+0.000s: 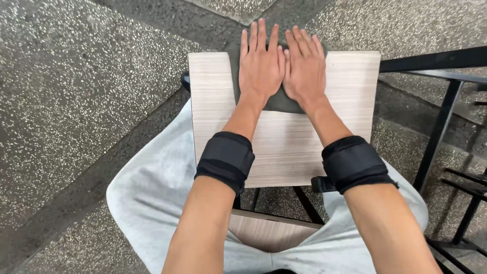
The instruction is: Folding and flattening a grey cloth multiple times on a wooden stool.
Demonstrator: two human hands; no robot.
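Observation:
My left hand (261, 63) and my right hand (305, 66) lie flat, palms down and side by side, fingers straight and close together. Both press on a dark grey-green cloth (278, 103) spread over the far middle of a small pale wooden tabletop (286, 152). The hands cover most of the cloth. Neither hand grips anything. A black padded band wraps each forearm, the left band (226, 159) and the right band (352, 163).
My legs in light grey trousers (152, 193) sit under the tabletop. A black metal frame (441, 116) stands to the right. Speckled stone floor (76, 101) surrounds the table. A wooden seat edge (266, 231) shows between my knees.

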